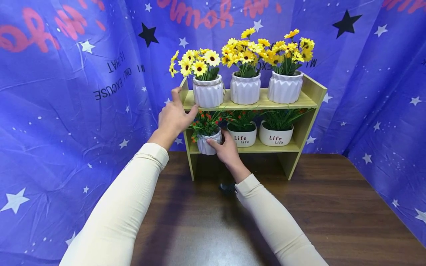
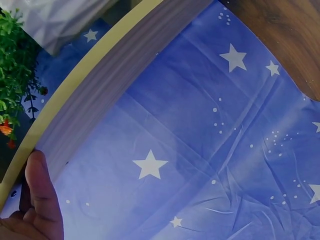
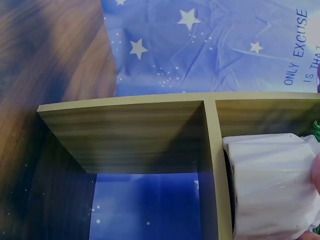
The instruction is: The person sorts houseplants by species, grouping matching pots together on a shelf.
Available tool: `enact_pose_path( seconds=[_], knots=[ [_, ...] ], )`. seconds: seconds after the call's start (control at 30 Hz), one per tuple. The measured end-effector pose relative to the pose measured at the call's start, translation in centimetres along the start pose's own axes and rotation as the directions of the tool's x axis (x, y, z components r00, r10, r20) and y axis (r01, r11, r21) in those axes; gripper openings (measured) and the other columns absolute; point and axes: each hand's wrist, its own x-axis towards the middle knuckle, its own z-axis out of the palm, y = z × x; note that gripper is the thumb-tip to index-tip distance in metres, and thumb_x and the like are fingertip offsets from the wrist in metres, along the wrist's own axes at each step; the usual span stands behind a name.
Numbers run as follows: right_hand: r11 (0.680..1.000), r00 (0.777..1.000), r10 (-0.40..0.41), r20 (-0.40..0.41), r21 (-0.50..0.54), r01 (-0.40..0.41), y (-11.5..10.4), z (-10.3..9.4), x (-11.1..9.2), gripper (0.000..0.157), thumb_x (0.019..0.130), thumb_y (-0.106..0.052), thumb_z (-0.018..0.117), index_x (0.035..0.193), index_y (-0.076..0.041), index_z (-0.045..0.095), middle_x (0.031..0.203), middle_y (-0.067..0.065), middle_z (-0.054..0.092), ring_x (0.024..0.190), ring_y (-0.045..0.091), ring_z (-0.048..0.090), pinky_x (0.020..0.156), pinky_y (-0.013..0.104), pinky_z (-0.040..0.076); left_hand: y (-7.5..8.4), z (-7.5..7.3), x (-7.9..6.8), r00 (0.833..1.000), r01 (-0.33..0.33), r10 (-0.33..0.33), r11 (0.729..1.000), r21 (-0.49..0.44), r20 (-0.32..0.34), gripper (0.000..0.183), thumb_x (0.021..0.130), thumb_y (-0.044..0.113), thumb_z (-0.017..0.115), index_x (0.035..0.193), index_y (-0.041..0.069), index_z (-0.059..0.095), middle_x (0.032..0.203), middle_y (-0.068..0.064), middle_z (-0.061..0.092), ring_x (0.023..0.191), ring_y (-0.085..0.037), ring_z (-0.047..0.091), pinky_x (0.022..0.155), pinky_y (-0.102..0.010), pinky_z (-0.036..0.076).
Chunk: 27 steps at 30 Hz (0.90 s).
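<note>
On the left of the lower tier of a wooden shelf (image 1: 259, 149) sits a pleated white flowerpot (image 1: 209, 144) with green leaves and small red flowers. My right hand (image 1: 227, 149) grips this pot from its right side, thumb across the front. In the right wrist view the white pot (image 3: 270, 185) is on the board, with fingertips at its edge. My left hand (image 1: 174, 116) holds the shelf's left side at the upper tier, thumb by the front edge. The left wrist view shows the thumb (image 2: 44, 192) against the side panel (image 2: 107, 75).
Three white pots with yellow flowers, the middle one (image 1: 245, 88) among them, line the upper tier. Two white "Life" planters, a near one (image 1: 243, 138) and a far one (image 1: 276, 137), stand right of the gripped pot. A dark object (image 1: 227, 188) lies on the brown table (image 1: 332, 207). Blue star-printed cloth (image 1: 100, 147) hangs around.
</note>
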Motion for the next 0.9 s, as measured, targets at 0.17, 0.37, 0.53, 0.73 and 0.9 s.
enact_pose_path(
  seconds=[0.17, 0.37, 0.53, 0.73, 0.9],
  knots=[
    [0.998, 1.000, -0.026, -0.010, -0.064, 0.026, 0.5, 0.5, 0.4, 0.062, 0.089, -0.019, 0.076, 0.140, 0.002, 0.047, 0.131, 0.020, 0.057, 0.119, 0.031, 0.055, 0.101, 0.043, 0.042, -0.1, 0.1, -0.1, 1.000, 0.008, -0.008, 1.000, -0.008, 0.016, 0.078, 0.092, 0.059, 0.051, 0.149, 0.021, 0.014, 0.090, -0.022, 0.060, 0.075, -0.039, 0.062, 0.066, -0.052, 0.049],
    [0.994, 0.999, -0.032, -0.004, -0.104, 0.031, 0.6, 0.8, 1.1, 0.064, 0.091, -0.021, 0.073, 0.144, 0.001, 0.044, 0.133, 0.021, 0.056, 0.122, 0.032, 0.053, 0.103, 0.044, 0.041, 0.0, 0.0, -0.1, 1.000, 0.012, -0.012, 1.000, 0.000, 0.010, 0.078, 0.092, 0.059, 0.050, 0.149, 0.021, 0.013, 0.086, -0.019, 0.059, 0.071, -0.038, 0.061, 0.064, -0.050, 0.048],
    [0.994, 1.000, -0.021, -0.013, -0.110, 0.019, 0.7, 0.8, 1.3, 0.064, 0.093, -0.023, 0.072, 0.146, -0.001, 0.042, 0.133, 0.020, 0.057, 0.122, 0.031, 0.055, 0.103, 0.043, 0.041, 0.2, 0.3, -0.2, 1.000, -0.001, 0.002, 1.000, -0.006, 0.017, 0.078, 0.092, 0.058, 0.050, 0.150, 0.021, 0.013, 0.083, -0.017, 0.059, 0.068, -0.036, 0.061, 0.062, -0.050, 0.048],
    [0.993, 0.999, -0.031, -0.019, -0.118, 0.029, 0.9, 0.7, 1.5, 0.067, 0.094, -0.025, 0.069, 0.149, -0.001, 0.039, 0.135, 0.021, 0.056, 0.123, 0.032, 0.054, 0.103, 0.044, 0.041, 0.4, 0.3, -0.1, 1.000, 0.000, 0.000, 1.000, 0.010, 0.020, 0.078, 0.093, 0.059, 0.049, 0.150, 0.020, 0.012, 0.078, -0.016, 0.058, 0.065, -0.035, 0.060, 0.059, -0.048, 0.047],
    [0.990, 1.000, 0.002, -0.022, -0.143, -0.005, 1.2, 0.2, 0.8, 0.068, 0.097, -0.026, 0.064, 0.152, -0.002, 0.034, 0.146, 0.019, 0.047, 0.132, 0.030, 0.047, 0.107, 0.042, 0.037, 0.8, -0.4, -0.1, 0.998, -0.006, 0.004, 1.000, 0.029, 0.069, 0.078, 0.094, 0.055, 0.048, 0.151, 0.016, 0.012, 0.077, -0.016, 0.060, 0.066, -0.036, 0.061, 0.057, -0.048, 0.046]
  ],
)
